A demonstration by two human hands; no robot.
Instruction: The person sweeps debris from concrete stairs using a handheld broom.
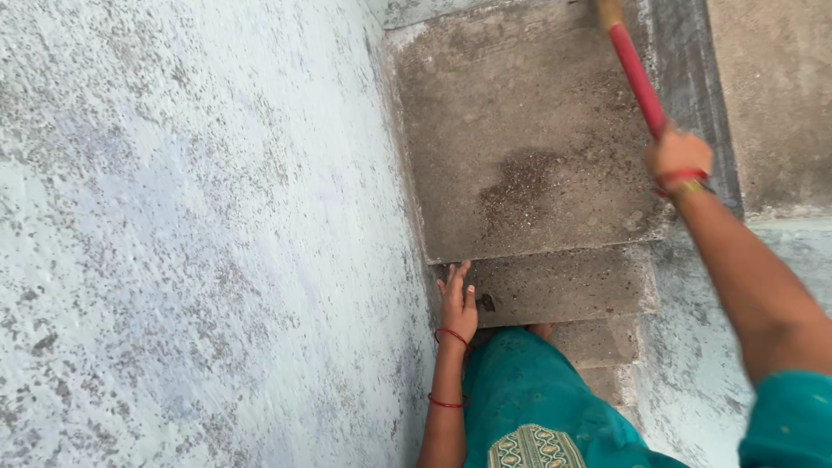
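Narrow concrete stairway seen from above, the pale blue wall (pixel 191 225) filling the left half of the frame. Right hand (pixel 678 158), upper right, is closed around a red handle (pixel 637 78) that runs up and out of the top edge; its far end turns tan near the edge, and the working end is out of view, so whether it is a broom or a mop cannot be told. Left hand (pixel 457 303), lower centre, lies flat with fingers spread and nothing in it, at the corner where the wall meets a step, apparently bracing. Red bangles on both wrists; teal clothing at the bottom of the frame. The landing (pixel 520 130) at top centre carries a dark patch of grit (pixel 520 191), loose specks scattered round it. The steps (pixel 563 286) below it look cleaner. Judged from this, the work in hand is sweeping the stairs, with the landing the part being worked. The next stroke would call for drawing the handle across that dark patch toward the step edge while the left hand steadies the body.
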